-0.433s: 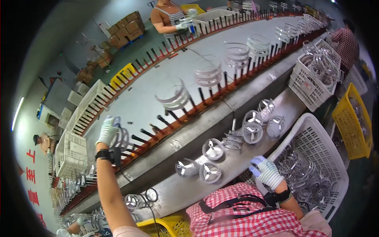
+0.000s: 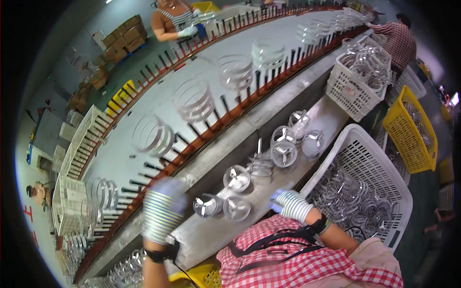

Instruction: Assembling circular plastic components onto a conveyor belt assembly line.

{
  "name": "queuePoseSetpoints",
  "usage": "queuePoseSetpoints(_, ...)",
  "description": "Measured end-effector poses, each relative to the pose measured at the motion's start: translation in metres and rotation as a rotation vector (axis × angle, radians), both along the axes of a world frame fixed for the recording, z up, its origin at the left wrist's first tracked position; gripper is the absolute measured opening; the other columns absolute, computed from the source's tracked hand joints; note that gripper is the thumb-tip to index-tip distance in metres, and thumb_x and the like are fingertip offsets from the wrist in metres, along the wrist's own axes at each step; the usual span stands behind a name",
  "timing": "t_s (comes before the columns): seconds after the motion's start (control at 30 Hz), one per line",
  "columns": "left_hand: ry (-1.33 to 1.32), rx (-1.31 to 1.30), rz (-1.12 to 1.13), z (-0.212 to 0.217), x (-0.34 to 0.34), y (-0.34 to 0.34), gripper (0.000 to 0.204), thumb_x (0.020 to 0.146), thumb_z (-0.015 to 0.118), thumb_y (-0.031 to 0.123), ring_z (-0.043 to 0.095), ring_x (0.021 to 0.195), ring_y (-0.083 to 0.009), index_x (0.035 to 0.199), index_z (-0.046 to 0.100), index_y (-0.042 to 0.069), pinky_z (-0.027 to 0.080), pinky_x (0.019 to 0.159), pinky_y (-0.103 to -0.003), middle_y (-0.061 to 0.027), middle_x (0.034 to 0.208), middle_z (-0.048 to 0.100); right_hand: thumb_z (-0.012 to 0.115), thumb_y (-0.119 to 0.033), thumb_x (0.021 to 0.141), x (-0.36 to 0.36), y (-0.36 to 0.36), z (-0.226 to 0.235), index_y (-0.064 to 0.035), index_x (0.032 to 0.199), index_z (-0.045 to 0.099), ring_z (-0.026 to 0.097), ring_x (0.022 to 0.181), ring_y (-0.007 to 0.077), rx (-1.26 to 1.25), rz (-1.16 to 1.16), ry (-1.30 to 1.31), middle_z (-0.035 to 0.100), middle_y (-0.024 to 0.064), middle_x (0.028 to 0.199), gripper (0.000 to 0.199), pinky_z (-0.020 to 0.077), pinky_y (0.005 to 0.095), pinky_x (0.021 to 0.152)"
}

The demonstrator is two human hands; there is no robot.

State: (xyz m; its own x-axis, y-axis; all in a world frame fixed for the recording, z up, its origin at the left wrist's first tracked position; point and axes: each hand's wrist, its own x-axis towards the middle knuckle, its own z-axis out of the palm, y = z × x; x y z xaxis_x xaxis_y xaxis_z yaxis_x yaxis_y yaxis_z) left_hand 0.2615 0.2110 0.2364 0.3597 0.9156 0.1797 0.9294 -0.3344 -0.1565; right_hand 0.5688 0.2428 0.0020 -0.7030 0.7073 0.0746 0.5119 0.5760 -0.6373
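Note:
My left hand [image 2: 164, 211], in a striped glove, is smeared by motion above the near edge of the line; its fingers are not clear. Over the metal bench my right hand [image 2: 293, 205], gloved alike, has its fingers loosely spread with nothing in them. Closest to the hands lie round clear-and-silver pieces with three-spoked centres, among them one ring piece [image 2: 237, 208] and another [image 2: 207, 205]. Beyond the left hand, a set of shiny rings [image 2: 103, 194] sits on the line's pegs.
A white basket [image 2: 406, 197] of ring pieces stands at my right, with another white crate [image 2: 353, 91] and a yellow crate [image 2: 391, 122] beyond. Dark-tipped pegs [image 2: 225, 104] edge the curved line, carrying more ring stacks [image 2: 193, 102]. A co-worker [image 2: 173, 21] stands across; another [image 2: 398, 43] is far right.
My left hand has come away from the rings on the line, back toward the bench. Ring stacks on the line have shifted left. The view has turned a little; my right hand stays over the bench.

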Motion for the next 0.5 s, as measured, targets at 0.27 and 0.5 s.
queuePoseSetpoints(0.27,0.052,-0.764,0.397,-0.232,0.044,-0.024,0.026,0.080,0.054,0.029,0.062,0.084,-0.0311,0.096,0.061,0.010,0.048,0.071,-0.043,-0.0169,0.089,0.063,0.045,-0.037,0.087,0.017,-0.011,0.000,-0.0034,0.102,0.060,0.056,0.096,0.0349,-0.197,-0.020,-0.113,0.059,0.0209,0.104,0.040,0.0435,0.0414,0.086)
queuePoseSetpoints(0.5,-0.478,-0.675,0.347,-0.195,0.020,0.004,0.030,0.083,0.057,0.028,0.060,0.060,-0.0192,0.094,0.064,0.001,0.049,0.058,-0.031,-0.0113,0.073,0.063,0.048,-0.031,0.084,0.108,-0.042,-0.019,-0.0067,0.099,0.060,0.055,0.093,0.0319,-0.281,-0.353,-0.084,0.057,0.0151,0.101,0.031,0.0444,0.0413,0.081)
